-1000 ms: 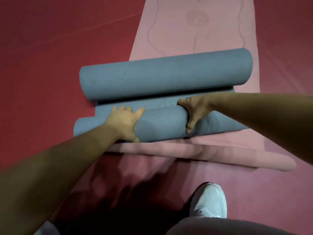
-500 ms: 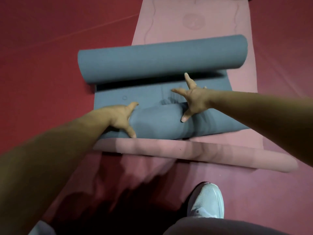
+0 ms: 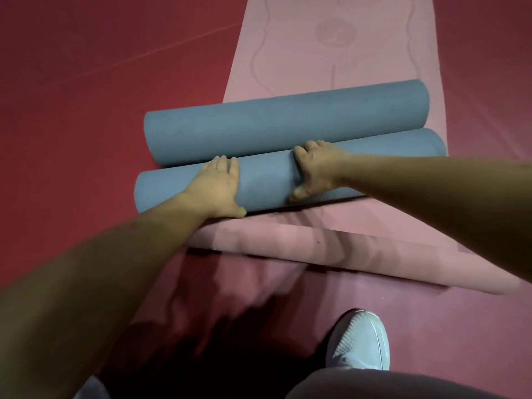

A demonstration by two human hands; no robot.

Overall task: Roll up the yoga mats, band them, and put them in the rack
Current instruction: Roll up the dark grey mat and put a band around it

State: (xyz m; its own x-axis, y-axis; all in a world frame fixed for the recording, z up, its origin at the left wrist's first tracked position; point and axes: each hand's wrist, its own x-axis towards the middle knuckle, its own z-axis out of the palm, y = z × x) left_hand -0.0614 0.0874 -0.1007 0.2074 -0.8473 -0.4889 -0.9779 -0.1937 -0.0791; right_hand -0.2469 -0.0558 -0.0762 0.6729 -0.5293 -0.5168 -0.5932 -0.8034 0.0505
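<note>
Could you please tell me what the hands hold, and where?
The left hand and right hand both clasp the nearer roll of the blue yoga mat at its middle, wrapped over its top.

Blue mat (image 3: 288, 122) is rolled from both ends into two tubes, far roll (image 3: 331, 110) and near roll (image 3: 264, 180), side by side and touching. They lie crosswise on the pink mat (image 3: 331, 53), left ends past its left edge. The pink mat lies flat on the red floor (image 3: 86, 110), near end curled into a loose pink roll (image 3: 316, 251).
</note>
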